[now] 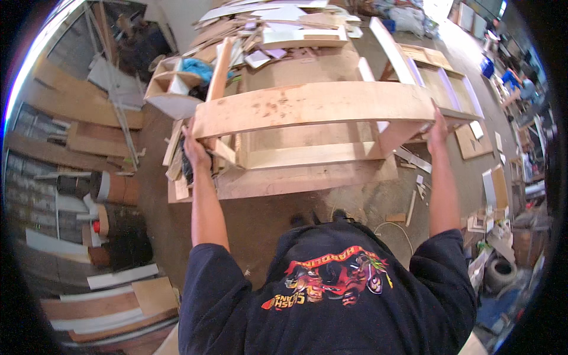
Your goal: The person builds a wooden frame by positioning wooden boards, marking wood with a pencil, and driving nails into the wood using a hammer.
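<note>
Left hand (pixel 196 149) and right hand (pixel 438 132), fingers (pixel 436 113) tight on one wooden board's (pixel 313 105) two ends

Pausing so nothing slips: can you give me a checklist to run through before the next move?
1. Left grip on the left end of the long, pale, flat wooden board: ok.
2. Right grip on its right end: ok.
3. Board's top face free of loose items: ok.
4. Grey-brown floor free of scraps: not ok, a slim pale wooden stick lies toward the right.
5. Board fastened firmly underneath: cannot tell.
</note>
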Tool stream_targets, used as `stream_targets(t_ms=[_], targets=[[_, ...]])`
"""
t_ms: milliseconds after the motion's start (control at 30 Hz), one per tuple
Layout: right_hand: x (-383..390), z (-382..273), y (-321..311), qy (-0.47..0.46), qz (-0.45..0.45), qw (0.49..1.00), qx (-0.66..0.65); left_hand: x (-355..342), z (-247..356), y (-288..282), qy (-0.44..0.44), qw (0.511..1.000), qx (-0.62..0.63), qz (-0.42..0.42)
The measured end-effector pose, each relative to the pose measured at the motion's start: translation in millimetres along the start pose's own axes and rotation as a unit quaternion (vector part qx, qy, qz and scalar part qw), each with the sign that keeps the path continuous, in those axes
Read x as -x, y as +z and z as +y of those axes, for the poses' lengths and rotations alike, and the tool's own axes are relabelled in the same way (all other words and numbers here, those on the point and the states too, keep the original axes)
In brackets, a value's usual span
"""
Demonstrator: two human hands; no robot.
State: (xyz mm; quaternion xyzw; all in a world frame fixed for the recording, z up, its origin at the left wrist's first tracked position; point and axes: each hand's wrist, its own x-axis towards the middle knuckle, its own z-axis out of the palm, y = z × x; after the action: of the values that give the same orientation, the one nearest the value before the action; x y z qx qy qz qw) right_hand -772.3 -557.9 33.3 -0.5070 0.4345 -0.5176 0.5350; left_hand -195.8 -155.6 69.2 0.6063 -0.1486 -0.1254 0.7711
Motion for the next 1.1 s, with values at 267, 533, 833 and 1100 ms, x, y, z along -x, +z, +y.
stream_targets(t_ms=[267,533,833,1100], targets=[[25.0,-26.4,16.7,-0.019,-0.119,0.984,-0.127,2.7,-2.4,-7.6,-0.031,0.999,0.024,0.023],[33.3,-21.2,4.0,-0.056,-0.142,0.98,-0.127,18.4,10.3,13.0,-0.001,0.998,-0.02,0.066],[30.0,-26.4,8.4,-0.021,-0.138,0.983,-0.121,13.5,3.2,10.8,0.008,0.998,0.011,0.056],[17.7,-18.3,-4.6,-0.008,0.031,0.999,0.027,-9.6,-15.3,-9.2,0.027,1.0,-0.005,0.008]])
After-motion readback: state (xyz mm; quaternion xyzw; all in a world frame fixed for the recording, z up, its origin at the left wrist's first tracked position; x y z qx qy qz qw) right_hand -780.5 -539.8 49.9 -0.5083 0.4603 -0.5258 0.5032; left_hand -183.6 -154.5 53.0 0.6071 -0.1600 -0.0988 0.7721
